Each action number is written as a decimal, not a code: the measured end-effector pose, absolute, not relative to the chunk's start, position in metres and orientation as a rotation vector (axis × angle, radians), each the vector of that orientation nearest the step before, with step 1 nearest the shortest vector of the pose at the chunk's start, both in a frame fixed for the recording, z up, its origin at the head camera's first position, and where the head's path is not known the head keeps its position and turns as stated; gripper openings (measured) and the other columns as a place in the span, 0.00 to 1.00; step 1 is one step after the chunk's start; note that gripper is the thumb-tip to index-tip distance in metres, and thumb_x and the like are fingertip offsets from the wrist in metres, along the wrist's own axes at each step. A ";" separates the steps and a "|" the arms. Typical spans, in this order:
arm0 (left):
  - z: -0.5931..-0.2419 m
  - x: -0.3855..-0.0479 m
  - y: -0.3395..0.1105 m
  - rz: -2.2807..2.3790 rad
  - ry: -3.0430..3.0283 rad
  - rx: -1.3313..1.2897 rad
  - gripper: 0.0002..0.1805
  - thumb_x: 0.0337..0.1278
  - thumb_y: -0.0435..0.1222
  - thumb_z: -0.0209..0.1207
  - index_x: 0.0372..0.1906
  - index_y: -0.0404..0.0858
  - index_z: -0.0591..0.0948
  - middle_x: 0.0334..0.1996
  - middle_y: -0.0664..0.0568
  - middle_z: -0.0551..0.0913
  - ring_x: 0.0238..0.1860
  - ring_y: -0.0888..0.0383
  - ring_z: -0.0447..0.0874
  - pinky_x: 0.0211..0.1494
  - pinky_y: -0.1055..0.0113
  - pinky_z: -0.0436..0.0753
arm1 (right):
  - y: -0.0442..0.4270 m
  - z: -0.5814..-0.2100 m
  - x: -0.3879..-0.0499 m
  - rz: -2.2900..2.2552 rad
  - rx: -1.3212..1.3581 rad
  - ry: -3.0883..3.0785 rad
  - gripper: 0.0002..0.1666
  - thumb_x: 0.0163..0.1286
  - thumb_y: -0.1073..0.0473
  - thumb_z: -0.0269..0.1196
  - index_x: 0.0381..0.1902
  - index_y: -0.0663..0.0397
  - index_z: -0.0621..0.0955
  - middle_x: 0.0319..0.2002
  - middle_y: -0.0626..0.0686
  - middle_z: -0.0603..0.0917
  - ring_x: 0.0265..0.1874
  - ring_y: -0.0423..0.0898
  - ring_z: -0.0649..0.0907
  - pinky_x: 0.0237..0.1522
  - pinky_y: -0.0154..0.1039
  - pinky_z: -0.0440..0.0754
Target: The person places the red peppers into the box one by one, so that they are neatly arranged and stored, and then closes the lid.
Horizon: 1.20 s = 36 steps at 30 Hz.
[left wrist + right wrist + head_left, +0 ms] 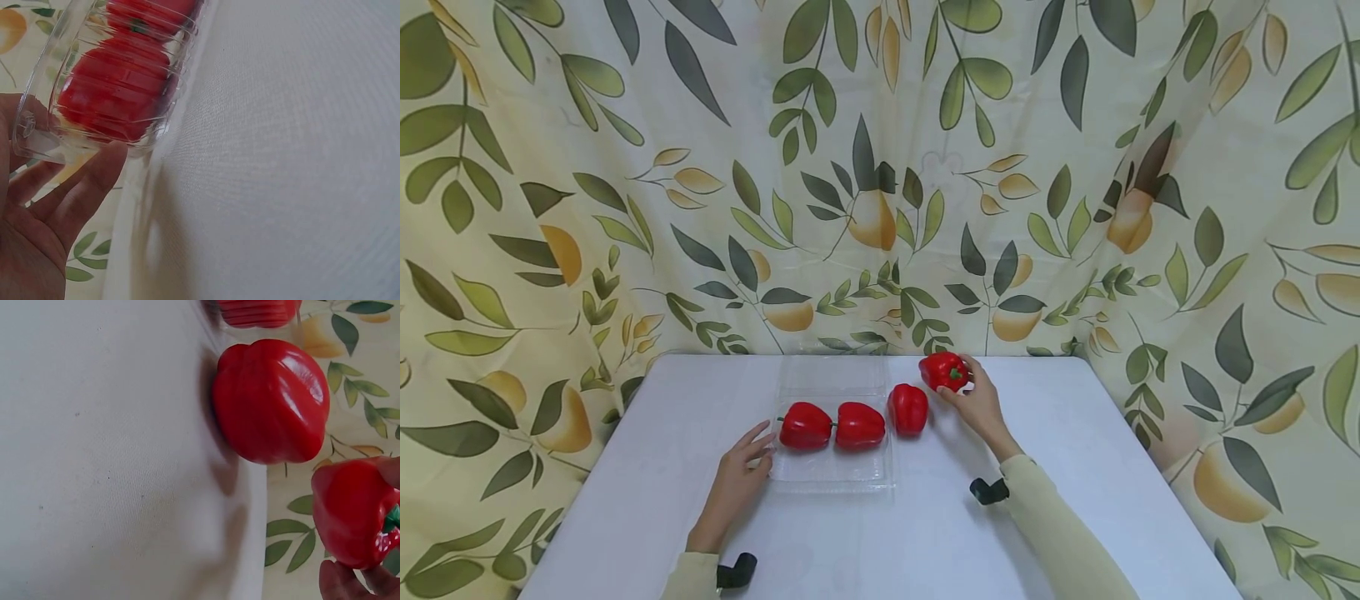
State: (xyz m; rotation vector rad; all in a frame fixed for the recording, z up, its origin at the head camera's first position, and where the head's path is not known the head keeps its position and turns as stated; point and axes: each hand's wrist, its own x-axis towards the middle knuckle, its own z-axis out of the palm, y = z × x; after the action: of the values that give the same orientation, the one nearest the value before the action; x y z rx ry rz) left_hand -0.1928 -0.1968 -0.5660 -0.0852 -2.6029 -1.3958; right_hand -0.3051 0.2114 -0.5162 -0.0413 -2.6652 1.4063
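Note:
My right hand (979,407) holds a red bell pepper (937,370) between thumb and fingers, its green stem facing the hand. In the right wrist view that bell pepper (351,509) is partly cut off at the frame's edge. Just left of it, another bell pepper (909,410) rests on the table. Two more, a left bell pepper (805,427) and a right bell pepper (860,426), lie side by side in a clear plastic clamshell container (831,477). My left hand (743,477) touches the container's left edge with fairly straight fingers; the left wrist view shows a fingertip (115,155) against its wall.
The container's transparent lid (831,377) lies folded back toward the table's far edge. A white-covered table (685,425) bears everything, and a leaf-and-fruit patterned curtain (880,275) hangs behind it. Dark wrist devices (989,492) sit at both sleeves.

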 end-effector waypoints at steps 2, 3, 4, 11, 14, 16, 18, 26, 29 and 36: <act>-0.566 -0.193 -0.197 -1.395 -2.597 -0.089 0.20 0.62 0.31 0.58 0.59 0.38 0.81 0.70 0.50 0.72 0.54 0.48 0.85 0.53 0.57 0.86 | 0.212 -0.515 -0.303 1.405 -0.032 -2.660 0.53 0.58 0.55 0.72 0.76 0.48 0.57 0.72 0.58 0.65 0.68 0.60 0.68 0.61 0.56 0.80; -0.566 -0.193 -0.197 -1.392 -2.594 -0.093 0.20 0.62 0.31 0.58 0.59 0.38 0.81 0.70 0.50 0.72 0.54 0.48 0.85 0.53 0.57 0.86 | 0.212 -0.515 -0.301 1.411 -0.026 -2.653 0.54 0.58 0.55 0.72 0.76 0.47 0.57 0.72 0.58 0.65 0.68 0.60 0.69 0.61 0.56 0.80; -0.566 -0.193 -0.197 -1.388 -2.590 -0.097 0.20 0.62 0.31 0.58 0.59 0.38 0.81 0.70 0.50 0.72 0.54 0.48 0.85 0.53 0.57 0.86 | 0.212 -0.514 -0.300 1.414 -0.019 -2.647 0.54 0.58 0.55 0.72 0.76 0.47 0.56 0.71 0.59 0.65 0.68 0.60 0.69 0.60 0.56 0.81; -0.566 -0.193 -0.198 -1.363 -2.573 -0.126 0.20 0.61 0.30 0.58 0.58 0.36 0.81 0.69 0.47 0.73 0.52 0.47 0.86 0.51 0.58 0.87 | 0.212 -0.511 -0.293 1.397 0.031 -2.636 0.55 0.57 0.57 0.72 0.77 0.43 0.56 0.71 0.59 0.66 0.67 0.60 0.69 0.57 0.55 0.83; -0.566 -0.193 -0.198 -1.370 -2.588 -0.110 0.20 0.62 0.31 0.58 0.58 0.37 0.81 0.69 0.49 0.72 0.53 0.49 0.86 0.52 0.58 0.86 | 0.211 -0.509 -0.290 1.418 0.051 -2.624 0.55 0.57 0.58 0.72 0.77 0.42 0.56 0.71 0.58 0.65 0.67 0.60 0.69 0.58 0.55 0.82; -0.565 -0.193 -0.198 -1.373 -2.594 -0.102 0.19 0.62 0.32 0.58 0.59 0.38 0.81 0.70 0.50 0.72 0.54 0.49 0.85 0.53 0.58 0.86 | 0.210 -0.507 -0.288 1.435 0.066 -2.620 0.54 0.57 0.58 0.72 0.77 0.43 0.57 0.71 0.58 0.65 0.67 0.60 0.69 0.58 0.56 0.82; -0.565 -0.193 -0.198 -1.377 -2.597 -0.101 0.19 0.63 0.33 0.57 0.59 0.38 0.81 0.70 0.50 0.72 0.54 0.49 0.85 0.53 0.57 0.86 | 0.209 -0.506 -0.286 1.452 0.071 -2.613 0.53 0.57 0.59 0.72 0.76 0.45 0.58 0.71 0.58 0.65 0.67 0.60 0.69 0.58 0.56 0.82; -0.566 -0.191 -0.199 -1.375 -2.595 -0.110 0.19 0.62 0.32 0.58 0.59 0.37 0.81 0.70 0.49 0.72 0.54 0.48 0.85 0.53 0.57 0.86 | 0.205 -0.505 -0.279 1.461 0.100 -2.603 0.54 0.54 0.58 0.73 0.75 0.47 0.59 0.70 0.58 0.67 0.66 0.62 0.72 0.57 0.56 0.82; -0.565 -0.191 -0.198 -1.381 -2.594 -0.110 0.19 0.62 0.32 0.57 0.59 0.37 0.81 0.70 0.50 0.72 0.54 0.48 0.85 0.53 0.57 0.86 | 0.204 -0.505 -0.276 1.498 0.089 -2.602 0.53 0.54 0.56 0.74 0.75 0.45 0.60 0.70 0.57 0.68 0.66 0.61 0.72 0.58 0.55 0.82; -0.565 -0.192 -0.198 -1.386 -2.602 -0.103 0.20 0.62 0.32 0.58 0.59 0.38 0.81 0.70 0.50 0.72 0.55 0.48 0.85 0.53 0.58 0.86 | 0.200 -0.500 -0.269 1.663 0.025 -2.616 0.53 0.55 0.51 0.74 0.74 0.39 0.59 0.69 0.56 0.68 0.66 0.60 0.72 0.57 0.54 0.83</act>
State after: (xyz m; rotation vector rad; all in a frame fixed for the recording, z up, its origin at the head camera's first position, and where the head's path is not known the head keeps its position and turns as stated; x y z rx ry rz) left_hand -0.1923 -0.1983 -0.5653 -0.1030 -2.6021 -1.3859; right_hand -0.2689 0.2000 -0.5002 0.0253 -2.6156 1.6627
